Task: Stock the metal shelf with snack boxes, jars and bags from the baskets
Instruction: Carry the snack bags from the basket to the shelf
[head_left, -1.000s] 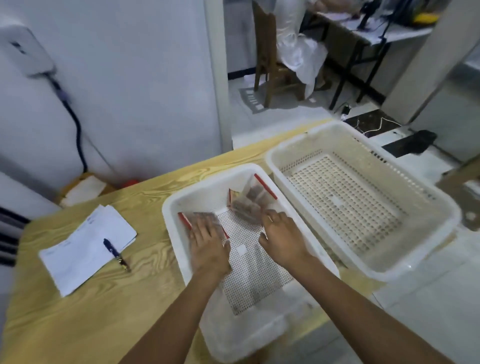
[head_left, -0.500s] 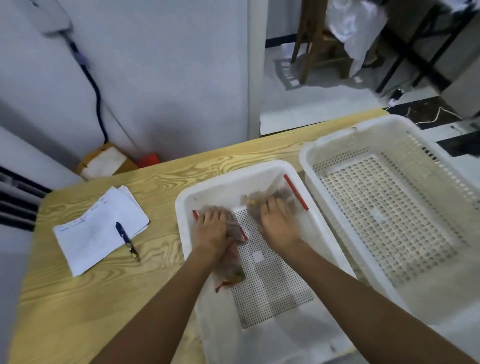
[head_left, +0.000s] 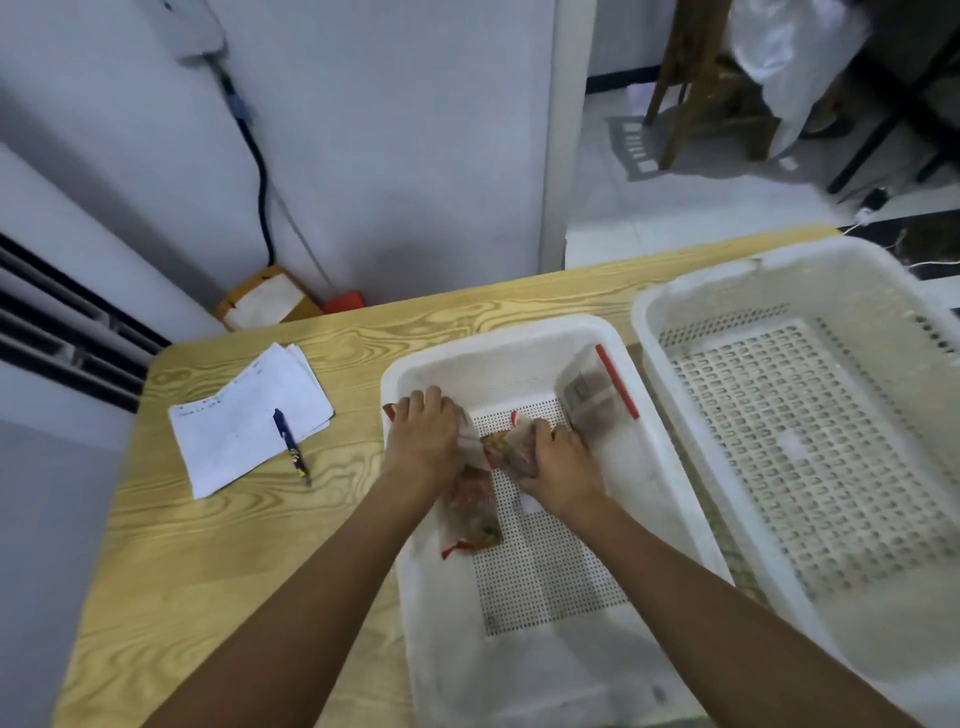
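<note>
Both my hands are inside the smaller white basket (head_left: 524, 332) on the wooden table. My left hand (head_left: 423, 439) grips a clear snack bag (head_left: 470, 512) with red edges, which hangs down below the hand over the perforated floor. My right hand (head_left: 558, 462) grips a second clear snack bag (head_left: 511, 441) beside it. A third clear bag with a red strip (head_left: 597, 397) leans against the basket's far right wall. The metal shelf is out of view.
A larger white perforated basket (head_left: 810, 431) with nothing in it stands to the right, touching the smaller one. Papers (head_left: 244, 423) with a blue pen (head_left: 291, 447) lie on the wooden table (head_left: 234, 561) to the left. A white wall stands behind; a wooden chair (head_left: 701, 88) is farther back.
My hands have closed on two bags and drawn them together at the basket's middle. The third bag now stands alone at the right wall. The view has shifted left.
</note>
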